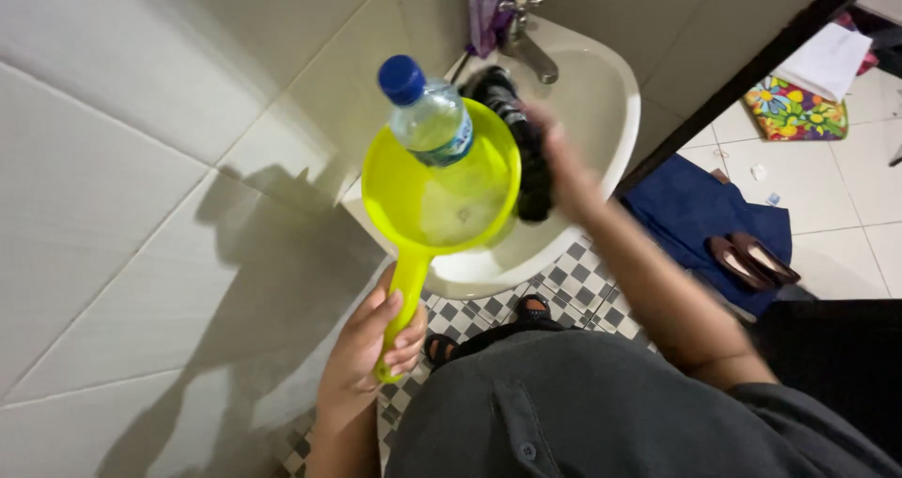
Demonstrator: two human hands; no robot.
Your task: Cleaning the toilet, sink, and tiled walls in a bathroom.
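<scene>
- The clear plastic bottle [430, 114] has a round blue cap and a blue and white label band around its middle.
- The bottle stands tilted inside the yellow scoop [440, 192], with its cap sticking up above the rim.
- The scoop is bright yellow plastic, round like a bowl, smooth and shiny, with a long straight handle.
- The left hand [372, 346] is closed tight around the scoop handle and holds the scoop up in front of the sink [611, 102].
- The right hand [562, 163] reaches over the sink and touches a black cloth [522, 140]. It is blurry, so I cannot tell if it is open or closed.
- The black cloth is soft and crumpled and hangs over the edge of the sink.
- The sink is white, smooth and round, with a grey metal tap [526, 35] at the back.
- The wall [141, 159] has big pale shiny tiles.
- The floor [573, 285] below has small black and white squares.
</scene>
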